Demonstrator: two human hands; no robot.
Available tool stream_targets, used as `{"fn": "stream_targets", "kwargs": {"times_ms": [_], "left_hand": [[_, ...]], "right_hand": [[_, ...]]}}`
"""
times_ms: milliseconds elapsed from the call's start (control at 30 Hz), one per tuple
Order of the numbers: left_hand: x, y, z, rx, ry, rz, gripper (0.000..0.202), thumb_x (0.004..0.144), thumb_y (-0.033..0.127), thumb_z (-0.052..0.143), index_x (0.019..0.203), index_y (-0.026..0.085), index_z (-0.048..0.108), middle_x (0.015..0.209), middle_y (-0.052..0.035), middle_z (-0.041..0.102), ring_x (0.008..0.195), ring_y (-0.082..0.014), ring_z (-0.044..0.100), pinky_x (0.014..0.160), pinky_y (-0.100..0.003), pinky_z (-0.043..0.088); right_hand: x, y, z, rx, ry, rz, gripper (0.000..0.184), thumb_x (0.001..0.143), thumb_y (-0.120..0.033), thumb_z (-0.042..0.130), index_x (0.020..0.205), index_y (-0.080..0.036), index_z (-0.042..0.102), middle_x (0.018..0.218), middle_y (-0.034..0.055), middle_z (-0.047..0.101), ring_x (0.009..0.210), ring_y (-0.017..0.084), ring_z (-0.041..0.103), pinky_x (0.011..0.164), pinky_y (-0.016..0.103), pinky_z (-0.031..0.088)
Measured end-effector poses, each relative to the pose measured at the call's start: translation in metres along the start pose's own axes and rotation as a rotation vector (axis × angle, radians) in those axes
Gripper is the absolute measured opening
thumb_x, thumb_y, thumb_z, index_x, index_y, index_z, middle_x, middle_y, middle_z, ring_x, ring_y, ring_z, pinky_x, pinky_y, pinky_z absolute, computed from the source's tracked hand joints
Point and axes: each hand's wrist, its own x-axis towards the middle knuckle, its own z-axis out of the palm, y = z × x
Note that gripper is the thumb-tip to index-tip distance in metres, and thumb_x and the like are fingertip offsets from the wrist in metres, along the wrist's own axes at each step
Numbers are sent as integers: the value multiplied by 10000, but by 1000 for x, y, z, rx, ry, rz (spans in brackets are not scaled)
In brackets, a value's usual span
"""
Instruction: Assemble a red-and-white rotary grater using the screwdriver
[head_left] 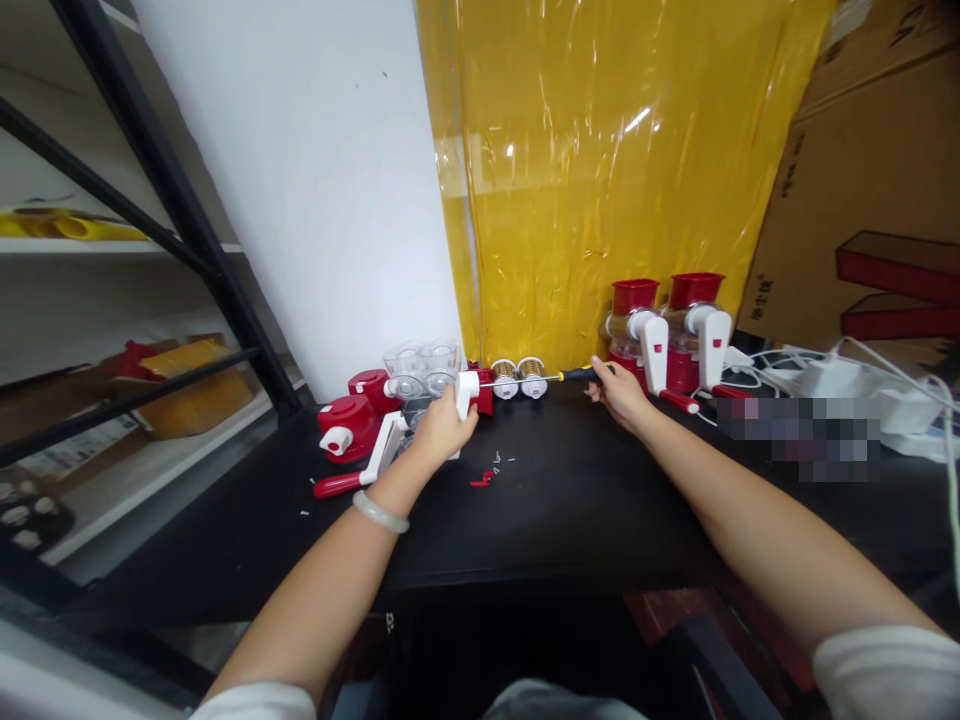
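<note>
My left hand (444,428) is closed around a white plastic part (468,388), whose lower portion my fingers hide. My right hand (619,392) grips the black and yellow handle of a screwdriver (576,375). Its thin shaft points left, and the tip meets or lies right beside the white part. Left of my left hand is a white crank arm (384,450) with a red grip (337,485); whether it joins the held part cannot be seen. Small red pieces (482,481) and several screws (496,458) lie on the black table (525,530) between my arms.
Red grater bases (349,428) and clear plastic hoppers (424,368) stand at the left. Two metal grater drums (532,378) are at the back. Two assembled rotary graters (637,335) stand right, beside white cables and adapters (829,378). A black shelf frame (180,210) rises at the left.
</note>
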Motion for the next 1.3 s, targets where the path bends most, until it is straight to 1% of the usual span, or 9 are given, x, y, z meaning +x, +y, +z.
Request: {"fn": "stream_targets", "kwargs": {"times_ms": [233, 433, 600, 700, 767, 833, 967, 1133, 1300], "left_hand": [[-3, 5, -5, 89, -18, -4, 302, 915, 384, 558, 1120, 167, 516, 978, -158, 726, 931, -331, 717, 743, -362, 518], [-5, 7, -8, 142, -27, 46, 331, 922, 390, 552, 1152, 159, 496, 952, -162, 721, 904, -339, 716, 744, -374, 512], [-4, 3, -4, 72, -18, 44, 327, 910, 390, 571, 1141, 169, 507, 957, -150, 721, 902, -326, 715, 751, -367, 514], [-2, 0, -1, -2, -13, 28, 309, 903, 392, 580, 1112, 173, 520, 946, -139, 723, 875, -308, 718, 735, -357, 517], [-1, -1, 0, -52, -21, 21, 306, 899, 384, 585, 1108, 170, 524, 933, -133, 725, 845, -296, 721, 719, -351, 520], [-1, -2, 0, -72, -28, 20, 310, 892, 375, 595, 1112, 167, 529, 929, -130, 727, 835, -291, 721, 720, -352, 524], [-2, -1, -1, -61, -20, 30, 301, 891, 363, 600, 1109, 165, 537, 959, -134, 728, 890, -295, 720, 750, -357, 530], [-2, 0, -1, -24, -11, 42, 299, 896, 370, 601, 1107, 168, 535, 956, -130, 725, 910, -306, 716, 754, -361, 528], [-2, 1, -2, -37, -12, 42, 310, 900, 373, 596, 1123, 167, 534, 953, -128, 724, 912, -307, 717, 753, -364, 531]], "right_hand": [[-2, 0, -2, -89, 10, -6, 508, 768, -689, 675, 655, -231, 487, 432, -47, 492, 372, 85, 439, 596, 282, 573], [-5, -5, -3, -134, 66, 100, 472, 820, -655, 645, 694, -228, 489, 364, -69, 427, 303, 77, 371, 513, 266, 559], [-5, -10, 1, -89, 81, 184, 394, 886, -576, 604, 777, -205, 527, 469, 0, 582, 362, 120, 537, 449, 241, 514], [-6, -16, 6, 67, 72, 270, 218, 968, -379, 472, 873, -198, 548, 621, 18, 676, 479, 137, 651, 502, 236, 536], [-7, -18, 7, 162, 56, 267, 132, 945, -250, 434, 913, -202, 552, 690, 2, 694, 530, 129, 679, 544, 233, 547], [-8, -19, 7, 196, 43, 238, 92, 908, -215, 462, 930, -208, 551, 704, -9, 691, 546, 126, 684, 552, 225, 541], [-8, -18, 5, 163, 21, 195, 89, 890, -291, 571, 923, -218, 532, 636, -13, 664, 496, 114, 645, 540, 209, 523], [-5, -12, 3, 101, 22, 172, 281, 892, -463, 635, 848, -222, 498, 533, -38, 592, 433, 101, 590, 486, 195, 493], [0, -2, -2, -15, 42, 61, 446, 817, -631, 662, 766, -220, 497, 472, -31, 554, 378, 97, 528, 379, 185, 400]]}}
